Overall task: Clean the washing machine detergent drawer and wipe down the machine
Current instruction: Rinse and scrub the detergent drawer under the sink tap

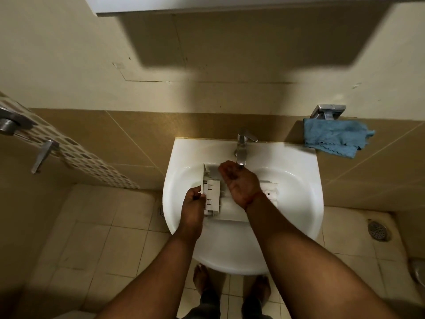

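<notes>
Your left hand (pixel 194 199) fingers pinching the drawer (pixel 211 196) in the sink (pixel 299 203), your right hand (pixel 236 180) cupped, fingers together, under the tap (pixel 241 155), blue cloth (pixel 334 140) far right

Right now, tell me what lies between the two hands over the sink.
In the head view, the grey detergent drawer part lies between them: the left hand grips its left edge, while the right hand hangs cupped beneath the tap.

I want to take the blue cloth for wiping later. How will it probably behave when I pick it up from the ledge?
The blue cloth will probably be floppy: it lies crumpled, with one edge hanging over the ledge. It looks thin, so likely light. It should not roll or slip, but it may unfold and dangle when lifted by one corner.
</notes>
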`<state>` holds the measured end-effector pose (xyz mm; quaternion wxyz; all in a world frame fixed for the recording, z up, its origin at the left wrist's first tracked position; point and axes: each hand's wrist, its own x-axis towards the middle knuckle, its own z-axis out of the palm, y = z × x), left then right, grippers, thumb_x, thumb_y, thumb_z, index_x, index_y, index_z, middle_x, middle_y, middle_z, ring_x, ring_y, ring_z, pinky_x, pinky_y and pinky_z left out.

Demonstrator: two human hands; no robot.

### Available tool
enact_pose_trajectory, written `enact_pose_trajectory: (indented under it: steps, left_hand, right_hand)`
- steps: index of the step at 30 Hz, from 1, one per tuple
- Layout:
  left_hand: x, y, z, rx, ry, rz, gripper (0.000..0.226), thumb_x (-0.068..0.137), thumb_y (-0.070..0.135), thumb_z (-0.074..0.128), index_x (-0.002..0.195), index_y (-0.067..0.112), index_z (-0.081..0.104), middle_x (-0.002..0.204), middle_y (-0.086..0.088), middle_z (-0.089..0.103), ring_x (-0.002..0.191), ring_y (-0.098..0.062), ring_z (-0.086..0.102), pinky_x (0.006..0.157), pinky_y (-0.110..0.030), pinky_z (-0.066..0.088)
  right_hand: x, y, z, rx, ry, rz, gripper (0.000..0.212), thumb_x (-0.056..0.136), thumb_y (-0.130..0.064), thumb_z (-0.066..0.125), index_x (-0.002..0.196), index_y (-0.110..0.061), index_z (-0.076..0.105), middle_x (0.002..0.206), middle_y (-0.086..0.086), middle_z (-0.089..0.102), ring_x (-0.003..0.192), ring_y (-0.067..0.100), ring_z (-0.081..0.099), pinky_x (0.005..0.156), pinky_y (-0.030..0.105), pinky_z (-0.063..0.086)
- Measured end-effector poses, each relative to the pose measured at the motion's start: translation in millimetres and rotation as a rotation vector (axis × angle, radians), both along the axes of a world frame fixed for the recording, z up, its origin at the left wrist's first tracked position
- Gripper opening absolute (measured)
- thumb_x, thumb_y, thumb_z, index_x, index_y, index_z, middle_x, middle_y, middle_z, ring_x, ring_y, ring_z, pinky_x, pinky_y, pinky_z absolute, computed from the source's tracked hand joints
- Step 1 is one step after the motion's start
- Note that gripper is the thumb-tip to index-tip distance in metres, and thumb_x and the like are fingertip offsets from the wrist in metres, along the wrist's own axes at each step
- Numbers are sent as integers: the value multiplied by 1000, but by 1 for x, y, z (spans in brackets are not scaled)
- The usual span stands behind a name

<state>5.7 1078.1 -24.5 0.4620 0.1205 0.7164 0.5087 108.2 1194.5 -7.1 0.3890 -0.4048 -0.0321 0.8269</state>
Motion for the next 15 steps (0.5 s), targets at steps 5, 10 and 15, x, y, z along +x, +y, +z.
enact_pose_trajectory:
  steps: [5,10,15]
  left_hand:
    - [0,-2,2,43,26,-35,33,97,-3,40,117,11,62,106,-4,69,100,-19,65,76,-17,54]
    - [-1,-4,-3,33,4,-59,30,98,8,43,119,14,64,110,-7,71,102,-21,68,81,-24,54]
    - [2,0,-3,22,-15,-72,30,100,6,44,121,16,62,110,-7,69,94,-21,69,67,-23,57]
  right_hand:
    - [-38,-60,6,654,-624,733,44,103,-15,39,148,-16,38,156,0,32,144,16,31,119,33,25]
    - [-12,-99,2,672,-710,861,48,104,-38,35,151,-24,33,155,-5,33,144,12,28,120,31,20]
    - [-22,-49,6,635,-824,696,39,101,-32,39,139,-24,47,141,6,50,127,21,50,110,45,40]
